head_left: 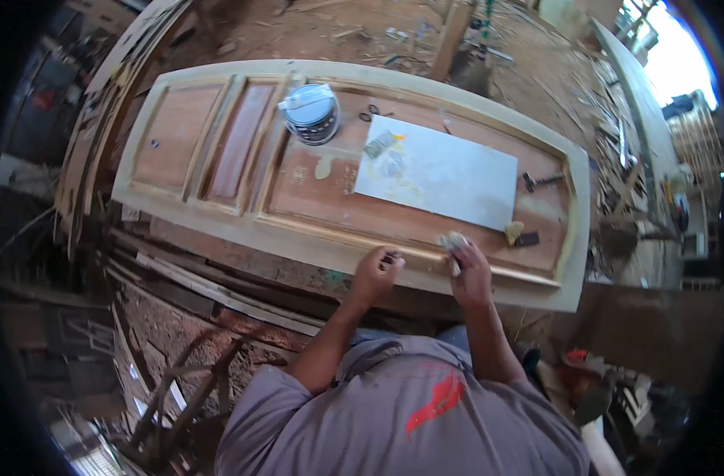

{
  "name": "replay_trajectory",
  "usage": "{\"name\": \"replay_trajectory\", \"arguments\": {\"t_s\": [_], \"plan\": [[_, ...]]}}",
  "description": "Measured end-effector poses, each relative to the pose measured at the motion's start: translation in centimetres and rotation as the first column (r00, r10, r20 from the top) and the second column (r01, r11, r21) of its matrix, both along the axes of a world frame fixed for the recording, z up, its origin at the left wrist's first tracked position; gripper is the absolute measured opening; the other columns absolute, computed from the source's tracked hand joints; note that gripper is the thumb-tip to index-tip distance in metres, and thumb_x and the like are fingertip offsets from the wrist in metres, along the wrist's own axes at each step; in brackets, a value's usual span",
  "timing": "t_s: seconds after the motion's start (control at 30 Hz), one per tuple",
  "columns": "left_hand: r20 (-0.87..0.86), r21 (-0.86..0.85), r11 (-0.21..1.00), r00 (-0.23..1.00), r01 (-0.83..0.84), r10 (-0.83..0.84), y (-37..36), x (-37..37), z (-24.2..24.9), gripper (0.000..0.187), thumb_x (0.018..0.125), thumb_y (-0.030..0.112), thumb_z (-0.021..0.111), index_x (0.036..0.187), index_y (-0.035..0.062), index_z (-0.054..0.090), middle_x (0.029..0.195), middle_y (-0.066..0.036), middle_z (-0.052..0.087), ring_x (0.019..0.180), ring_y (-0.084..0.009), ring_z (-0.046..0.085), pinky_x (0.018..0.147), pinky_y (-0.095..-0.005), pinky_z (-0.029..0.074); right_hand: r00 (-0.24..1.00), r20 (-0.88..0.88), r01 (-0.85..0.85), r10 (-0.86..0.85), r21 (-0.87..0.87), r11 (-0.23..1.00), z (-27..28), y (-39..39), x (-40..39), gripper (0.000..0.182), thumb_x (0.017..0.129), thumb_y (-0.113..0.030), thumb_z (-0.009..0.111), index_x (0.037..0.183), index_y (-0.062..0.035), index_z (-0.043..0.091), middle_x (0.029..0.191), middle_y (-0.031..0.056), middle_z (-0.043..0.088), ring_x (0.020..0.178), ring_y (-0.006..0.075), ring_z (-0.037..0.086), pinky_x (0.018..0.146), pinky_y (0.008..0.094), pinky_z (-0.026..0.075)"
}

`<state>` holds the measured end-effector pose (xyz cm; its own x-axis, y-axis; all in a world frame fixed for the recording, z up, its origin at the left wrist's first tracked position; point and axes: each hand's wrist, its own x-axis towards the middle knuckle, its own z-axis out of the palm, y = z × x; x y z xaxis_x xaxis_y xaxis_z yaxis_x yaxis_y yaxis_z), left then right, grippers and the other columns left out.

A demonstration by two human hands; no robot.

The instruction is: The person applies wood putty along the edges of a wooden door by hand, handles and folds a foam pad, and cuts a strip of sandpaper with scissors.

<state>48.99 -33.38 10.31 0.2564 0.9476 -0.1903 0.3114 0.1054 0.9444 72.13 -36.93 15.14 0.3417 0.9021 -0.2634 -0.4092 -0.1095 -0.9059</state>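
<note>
A panelled wooden door (330, 228) lies flat in front of me, and both hands are over its near edge. My right hand (473, 274) is closed on a pale, crumpled rag-like piece (452, 240), held near the gold-brown moulding. To its left, my left hand (374, 276) has its fingers curled in; what they hold, if anything, I cannot tell. Beyond the hands a white board (465, 174) rests on the door, smeared with yellowish paste. A flat scraper-like piece (380, 144) lies at the board's left end.
A lidded paint bucket (313, 119) stands on the door, with scissors (369, 113) beside it. Right of the board lie a hammer (543, 182), a yellowish sponge-like lump (515, 233) and a dark block (528, 239). Timber planks (124, 87) are stacked at left; scraps litter the ground.
</note>
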Motion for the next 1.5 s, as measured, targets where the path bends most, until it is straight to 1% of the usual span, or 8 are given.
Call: {"name": "replay_trajectory", "arguments": {"t_s": [0.13, 0.23, 0.47, 0.53, 0.67, 0.97, 1.2, 1.5], "plan": [[0.061, 0.005, 0.994, 0.992, -0.108, 0.108, -0.8, -5.2, 2.6, 0.03, 0.097, 0.022, 0.073, 0.119, 0.0011, 0.072, 0.107, -0.013, 0.077, 0.096, -0.0203, 0.073, 0.088, -0.0357, 0.057, 0.903, -0.43, -0.053, 0.006, -0.097, 0.994, 3.9, 2.4, -3.3, 0.027, 0.107, -0.018, 0.058, 0.127, -0.0014, 0.065, 0.106, 0.0054, 0.068, 0.093, 0.0148, 0.066, 0.083, 0.0276, 0.054], [0.054, 0.003, 0.973, 0.972, -0.229, 0.229, -2.7, -8.7, 1.0, 0.028, 0.098, 0.02, 0.074, 0.118, 0.0004, 0.072, 0.104, -0.01, 0.077, 0.096, -0.0158, 0.071, 0.09, -0.0331, 0.057, 0.879, -0.454, -0.17, 0.147, -0.01, 0.985, 2.1, 2.8, -4.0, 0.025, 0.106, -0.018, 0.06, 0.124, -0.0012, 0.065, 0.099, 0.0044, 0.067, 0.074, 0.013, 0.062, 0.076, 0.0289, 0.053], [-0.024, -0.009, 0.939, 0.939, -0.344, 0.344, -7.0, -10.0, -1.6, 0.029, 0.099, 0.022, 0.075, 0.12, 0.0012, 0.072, 0.104, -0.009, 0.076, 0.096, -0.015, 0.071, 0.087, -0.0334, 0.057, 0.91, -0.407, -0.161, 0.081, -0.166, 0.973, 0.4, 0.4, -2.6, 0.019, 0.105, -0.014, 0.067, 0.12, -0.0016, 0.067, 0.091, 0.001, 0.065, 0.063, 0.0079, 0.055, 0.06, 0.0234, 0.047], [-0.096, -0.016, 0.947, 0.943, -0.322, 0.319, -7.9, -9.6, 1.2, 0.03, 0.099, 0.023, 0.075, 0.121, 0.0021, 0.072, 0.105, -0.009, 0.076, 0.096, -0.0162, 0.071, 0.086, -0.0344, 0.058, 0.94, -0.338, -0.137, 0.045, -0.253, 0.958, -1.1, 0.1, -1.3, 0.018, 0.105, -0.013, 0.069, 0.119, -0.0017, 0.068, 0.092, 0.0003, 0.065, 0.062, 0.0066, 0.054, 0.057, 0.0219, 0.045], [-0.25, -0.065, 0.906, 0.885, -0.419, 0.392, -13.2, -11.5, 2.0, 0.03, 0.101, 0.023, 0.074, 0.122, 0.0027, 0.071, 0.106, -0.011, 0.077, 0.098, -0.0204, 0.073, 0.086, -0.0367, 0.059, 0.968, -0.225, -0.183, 0.112, -0.326, 0.928, -7.1, -0.5, 2.5, 0.025, 0.107, -0.017, 0.068, 0.126, -0.0016, 0.068, 0.09, -0.0024, 0.065, 0.062, 0.0052, 0.054, 0.071, 0.0327, 0.064], [-0.448, 0.09, 0.695, 0.594, -0.713, 0.668, -31.1, -18.8, 2.5, 0.025, 0.096, 0.015, 0.078, 0.117, 0.0013, 0.072, 0.104, -0.014, 0.076, 0.089, -0.0191, 0.074, 0.079, -0.0341, 0.059, 0.959, -0.154, -0.28, 0.236, -0.434, 0.856, -12.3, 2.2, -0.9, 0.02, 0.103, -0.014, 0.073, 0.121, -0.0038, 0.072, 0.093, -0.0003, 0.067, 0.063, 0.0057, 0.053, 0.057, 0.0237, 0.049], [-0.344, 0.134, 0.707, 0.636, -0.694, 0.69, -24.9, -19.1, 4.1, 0.027, 0.098, 0.017, 0.076, 0.119, 0.0003, 0.073, 0.104, -0.013, 0.077, 0.092, -0.0188, 0.074, 0.084, -0.0346, 0.059, 0.851, -0.205, -0.523, 0.484, -0.252, 0.814, -7.5, 3.2, -12.2, 0.025, 0.097, -0.002, 0.071, 0.122, -0.0033, 0.07, 0.098, 0.0025, 0.072, 0.07, 0.0085, 0.059, 0.067, 0.0266, 0.052], [-0.391, 0.111, 0.774, 0.689, -0.623, 0.61, -20.6, -33.5, -0.4, 0.031, 0.096, 0.024, 0.078, 0.117, 0.0018, 0.072, 0.102, -0.016, 0.076, 0.091, -0.0269, 0.077, 0.08, -0.0388, 0.06, 0.936, 0.057, -0.317, 0.347, -0.29, 0.903, -16.8, 13.0, -25.0, 0.021, 0.091, -0.002, 0.075, 0.112, -0.0027, 0.073, 0.091, 0.0023, 0.07, 0.072, 0.0106, 0.062, 0.065, 0.0271, 0.049]]}}
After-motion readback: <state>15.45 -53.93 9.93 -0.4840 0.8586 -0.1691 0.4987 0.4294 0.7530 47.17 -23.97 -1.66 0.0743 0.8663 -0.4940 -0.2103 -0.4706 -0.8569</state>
